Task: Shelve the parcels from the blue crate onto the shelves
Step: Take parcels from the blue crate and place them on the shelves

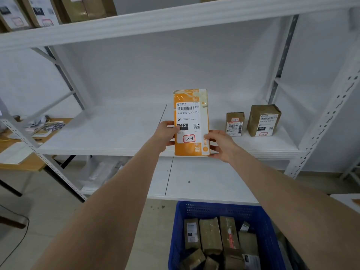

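Orange and white, the mailer (191, 121) stands upright at the front edge of the middle shelf (109, 137), label facing you. You hold it with both hands: your left hand (167, 133) grips its left side, thumb on the label, and your right hand (218, 142) pinches its lower right corner. Two brown parcels (264, 119) stand on the shelf just to the right. Below, the blue crate (214, 210) holds more.

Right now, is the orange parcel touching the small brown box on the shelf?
Apart. The head view shows bare shelf between the orange parcel and the small brown box.
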